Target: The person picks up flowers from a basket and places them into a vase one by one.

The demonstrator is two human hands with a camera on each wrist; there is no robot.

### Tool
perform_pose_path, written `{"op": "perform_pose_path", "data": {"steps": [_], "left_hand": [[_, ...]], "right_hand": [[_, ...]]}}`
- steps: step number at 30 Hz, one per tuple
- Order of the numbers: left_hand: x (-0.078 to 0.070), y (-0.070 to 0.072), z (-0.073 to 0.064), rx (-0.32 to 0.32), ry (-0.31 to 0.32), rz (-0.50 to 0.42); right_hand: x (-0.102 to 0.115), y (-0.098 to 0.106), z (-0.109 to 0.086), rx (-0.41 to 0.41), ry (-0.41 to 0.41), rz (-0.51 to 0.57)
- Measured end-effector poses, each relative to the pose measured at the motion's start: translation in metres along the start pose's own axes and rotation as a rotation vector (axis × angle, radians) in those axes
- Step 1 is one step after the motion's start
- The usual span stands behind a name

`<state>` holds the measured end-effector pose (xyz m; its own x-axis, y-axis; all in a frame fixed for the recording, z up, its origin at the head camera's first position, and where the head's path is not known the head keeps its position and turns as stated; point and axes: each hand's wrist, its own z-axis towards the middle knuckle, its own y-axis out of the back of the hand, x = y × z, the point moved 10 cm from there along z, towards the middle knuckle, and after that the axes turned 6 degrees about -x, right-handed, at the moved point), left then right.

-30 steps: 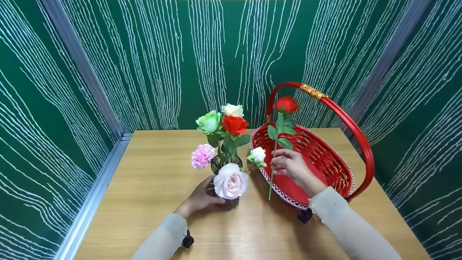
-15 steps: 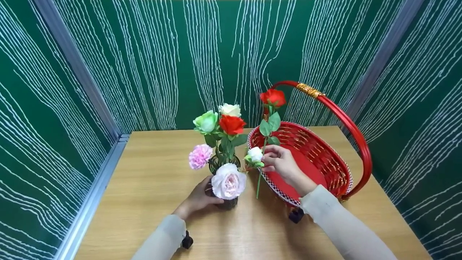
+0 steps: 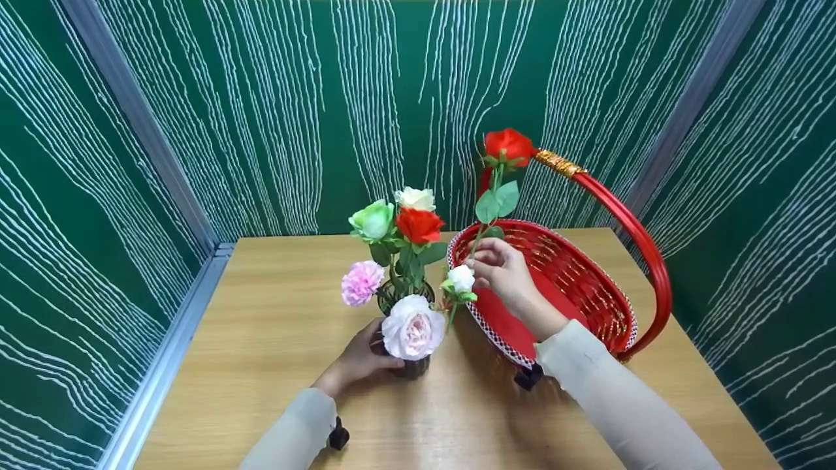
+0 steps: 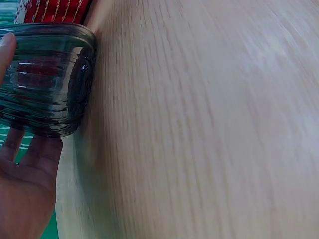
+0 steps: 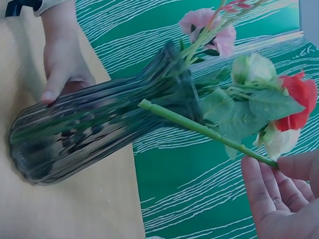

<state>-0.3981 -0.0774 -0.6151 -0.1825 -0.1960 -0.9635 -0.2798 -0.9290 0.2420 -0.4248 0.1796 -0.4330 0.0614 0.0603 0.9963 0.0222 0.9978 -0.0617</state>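
Note:
My left hand grips the lower part of a dark, clear glass vase, thumb on one side and fingers on the other. The vase stands upright on the table and holds several artificial flowers, among them a pale pink bloom, a pink carnation, a green rose and a white bud. Between thumb and fingers, my right hand pinches the stem of a red rose, its bloom raised high. In the right wrist view the cut end of the stem overlaps the vase's neck.
A red woven basket with a tall arched handle stands at the right, beneath my right hand. Green walls with white wavy lines enclose the wooden table at the back and sides.
My right hand has moved left and up with the red rose, bringing its stem end beside the vase's flowers and raising the bloom. The left hand and vase stay in place.

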Motion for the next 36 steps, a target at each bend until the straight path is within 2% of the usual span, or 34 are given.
{"op": "perform_pose_path", "data": {"steps": [4,9,18,22,25,30,33,36], "left_hand": [[0.000,0.000,0.000,-0.002,-0.005,0.022],[0.001,0.000,0.000,0.007,0.002,0.004],[0.003,0.000,0.001,0.016,0.004,-0.003],[0.003,0.000,0.003,0.019,0.002,-0.013],[0.004,0.000,0.003,0.021,0.007,-0.015],[0.005,0.000,0.002,0.018,0.007,-0.007],[0.005,0.000,0.002,0.017,0.004,-0.007],[0.005,0.000,0.002,0.020,0.009,-0.012]], "right_hand": [[0.008,-0.005,0.003,-0.009,0.013,-0.006],[0.016,-0.010,0.008,-0.022,0.024,0.001],[0.027,-0.019,0.016,-0.032,0.030,0.151],[0.028,-0.020,0.018,-0.066,0.033,0.167],[0.027,-0.020,0.020,-0.085,0.061,0.157],[0.026,-0.025,0.018,-0.088,0.166,0.077],[0.024,-0.030,0.016,-0.067,0.222,0.032],[0.019,-0.035,0.015,-0.041,0.242,0.011]]}}
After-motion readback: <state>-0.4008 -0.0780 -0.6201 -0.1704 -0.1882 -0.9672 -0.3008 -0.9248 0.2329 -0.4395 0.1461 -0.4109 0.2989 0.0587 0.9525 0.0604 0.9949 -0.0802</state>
